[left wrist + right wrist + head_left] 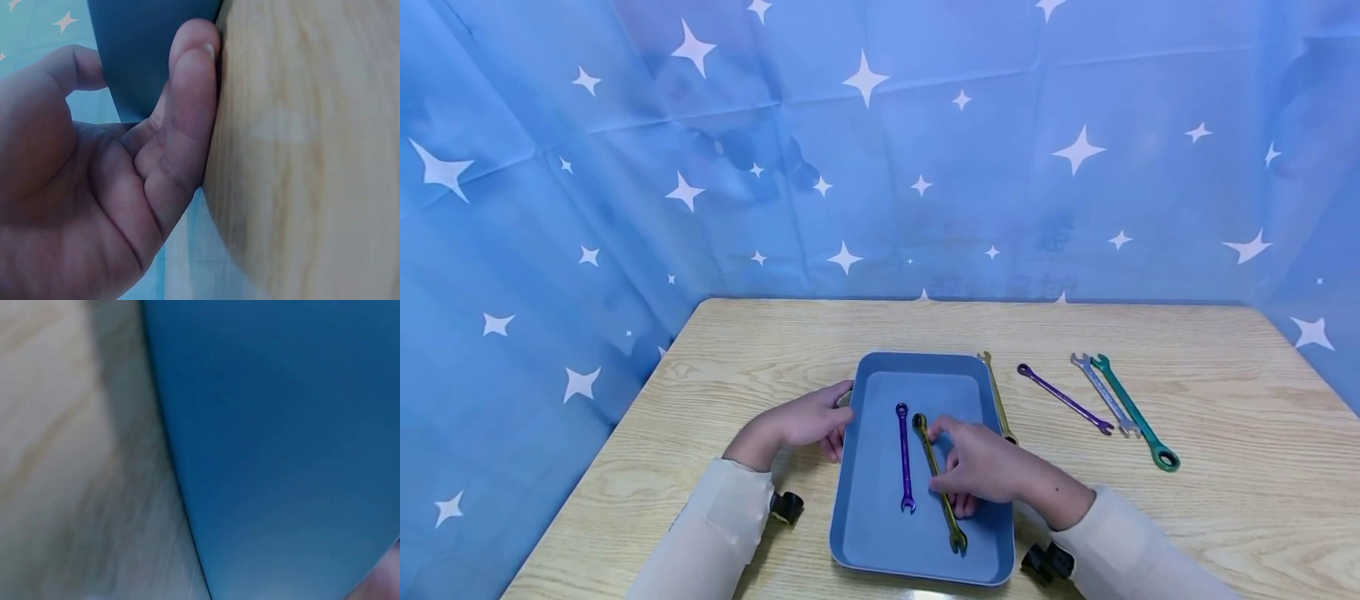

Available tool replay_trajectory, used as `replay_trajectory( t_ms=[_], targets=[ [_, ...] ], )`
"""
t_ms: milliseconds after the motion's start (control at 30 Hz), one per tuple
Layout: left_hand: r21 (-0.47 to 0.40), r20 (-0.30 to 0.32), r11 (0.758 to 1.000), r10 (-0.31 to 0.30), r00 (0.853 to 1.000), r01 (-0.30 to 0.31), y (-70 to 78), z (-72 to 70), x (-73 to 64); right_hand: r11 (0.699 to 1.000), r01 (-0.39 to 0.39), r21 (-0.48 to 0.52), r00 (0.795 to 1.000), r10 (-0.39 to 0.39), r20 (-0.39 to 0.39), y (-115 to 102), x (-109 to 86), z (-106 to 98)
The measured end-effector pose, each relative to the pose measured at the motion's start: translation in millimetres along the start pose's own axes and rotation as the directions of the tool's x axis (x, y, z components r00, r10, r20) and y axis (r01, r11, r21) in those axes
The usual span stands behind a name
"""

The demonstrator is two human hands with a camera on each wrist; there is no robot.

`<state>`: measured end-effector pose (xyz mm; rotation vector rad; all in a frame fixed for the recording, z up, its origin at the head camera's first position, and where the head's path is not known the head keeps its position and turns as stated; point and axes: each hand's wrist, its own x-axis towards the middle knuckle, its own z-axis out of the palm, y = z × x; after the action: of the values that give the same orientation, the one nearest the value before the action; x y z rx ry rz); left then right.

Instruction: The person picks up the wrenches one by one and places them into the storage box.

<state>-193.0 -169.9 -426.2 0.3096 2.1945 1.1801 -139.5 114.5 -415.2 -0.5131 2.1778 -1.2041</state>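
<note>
A blue-grey tray (883, 542) stands on the table, its outer wall (269, 450) filling most of the right wrist view. My left hand (801, 419) holds its left side, thumb at the rim and fingers (190, 94) against the outside near the tabletop. Inside the tray lies a purple combination wrench (905, 458). Beside it is a gold combination wrench (951, 521), slanting toward the tray's near right. My right hand (981, 465) reaches over the right rim and pinches the gold wrench with thumb and index finger; the other fingers are partly hidden.
Right of the tray, a second gold wrench (997, 396) lies close along the wall, partly hidden. Farther right are a purple wrench (1063, 398), a silver wrench (1105, 393) and a green wrench (1129, 408). A starry blue curtain (880, 167) hangs behind the wooden table (1247, 467).
</note>
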Motion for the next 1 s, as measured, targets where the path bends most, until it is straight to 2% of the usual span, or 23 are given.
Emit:
replay_trajectory(
  t_ms=[533, 1000],
  targets=[
    [-0.006, 0.01, 1.0, -0.003, 1.0, 0.003, -1.2, -1.4, 1.6, 0.999, 0.048, 0.015, 0.996, -0.049, 0.076, 0.3, -1.2, -1.6],
    [-0.007, 0.011, 1.0, -0.005, 1.0, 0.005, -0.8, -1.5, 1.0, 0.995, 0.093, -0.045, 0.994, -0.09, 0.058, 0.1, -2.6, 1.4]
  ],
)
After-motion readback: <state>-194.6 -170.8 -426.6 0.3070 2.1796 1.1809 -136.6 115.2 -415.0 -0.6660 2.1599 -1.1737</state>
